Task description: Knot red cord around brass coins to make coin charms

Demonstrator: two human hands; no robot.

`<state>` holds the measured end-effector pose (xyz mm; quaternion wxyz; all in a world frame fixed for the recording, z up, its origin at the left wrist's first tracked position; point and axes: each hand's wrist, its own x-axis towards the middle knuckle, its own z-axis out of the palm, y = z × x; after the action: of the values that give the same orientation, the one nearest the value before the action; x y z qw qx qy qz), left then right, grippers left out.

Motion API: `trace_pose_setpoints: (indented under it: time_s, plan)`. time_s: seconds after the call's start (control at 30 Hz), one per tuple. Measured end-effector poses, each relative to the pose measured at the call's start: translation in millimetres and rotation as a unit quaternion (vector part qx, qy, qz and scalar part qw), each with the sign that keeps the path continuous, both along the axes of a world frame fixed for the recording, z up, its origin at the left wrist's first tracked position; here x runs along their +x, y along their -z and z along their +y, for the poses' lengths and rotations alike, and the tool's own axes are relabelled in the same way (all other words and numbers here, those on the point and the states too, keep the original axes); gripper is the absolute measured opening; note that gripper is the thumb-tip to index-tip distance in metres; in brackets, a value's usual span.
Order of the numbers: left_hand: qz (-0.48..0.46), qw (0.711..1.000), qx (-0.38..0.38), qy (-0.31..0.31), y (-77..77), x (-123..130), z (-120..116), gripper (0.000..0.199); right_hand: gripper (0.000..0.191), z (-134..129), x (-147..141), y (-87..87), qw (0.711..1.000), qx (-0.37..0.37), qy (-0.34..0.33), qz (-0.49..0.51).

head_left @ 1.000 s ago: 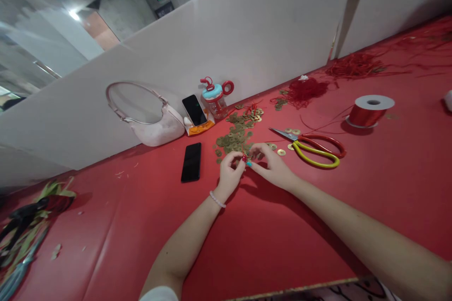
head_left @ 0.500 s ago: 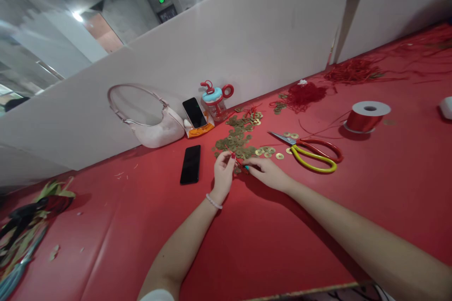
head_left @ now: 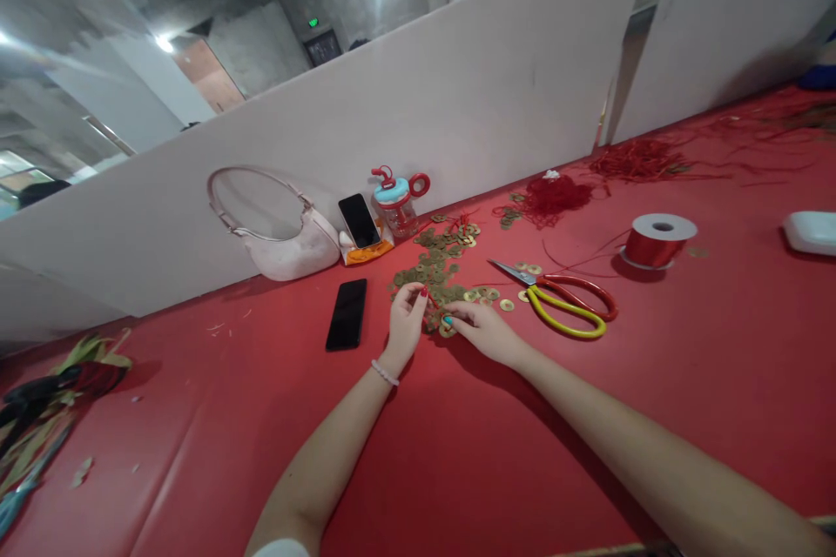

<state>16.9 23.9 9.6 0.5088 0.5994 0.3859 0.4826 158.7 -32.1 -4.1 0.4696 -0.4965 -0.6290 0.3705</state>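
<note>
My left hand (head_left: 406, 324), with a beaded bracelet at the wrist, pinches a red cord (head_left: 432, 302) between thumb and forefinger. Close by on its right, my right hand (head_left: 480, 327) is closed on a brass-coloured coin (head_left: 447, 328) at its fingertips. The cord runs down toward that coin; whether it passes through the hole is too small to tell. Both hands are low over the red table, at the near edge of a heap of holed coins (head_left: 434, 265). Scissors (head_left: 562, 300) with one red and one yellow handle lie to the right of the heap.
Left of my hands lies a black phone (head_left: 347, 314). A pale handbag (head_left: 293, 248), a second phone (head_left: 359, 221) and a drinking cup (head_left: 396, 207) stand along the white partition (head_left: 496, 104). A ribbon spool (head_left: 657, 242) and red cord bundles (head_left: 555, 198) are on the right.
My head view has shifted slightly. My hands stay close together, and a coin now shows more plainly at my right fingertips, with the red cord stretched between the hands.
</note>
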Motion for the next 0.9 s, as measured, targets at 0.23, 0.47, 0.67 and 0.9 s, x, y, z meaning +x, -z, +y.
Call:
trace_pose_setpoints:
  time_s: [0.23, 0.47, 0.67, 0.9]
  plan:
    - [0.074, 0.994, 0.005, 0.085, 6.4, -3, 3, 0.027, 0.02, 8, 6, 9.5, 0.997, -0.01, 0.067, 0.046]
    - [0.074, 0.993, -0.035, 0.083, 5.9, -3, -4, 0.027, 0.012, 9, 9, 6.3, 0.996, -0.014, 0.072, 0.053]
    - [0.041, 0.994, -0.078, 0.064, 4.9, -2, -7, 0.032, 0.009, 9, 11, 6.5, 0.996, -0.017, 0.059, 0.058]
    - [0.01, 0.99, -0.103, 0.1, 8.6, -1, -10, 0.039, 0.013, 10, 10, 6.7, 0.994, -0.037, 0.051, 0.094]
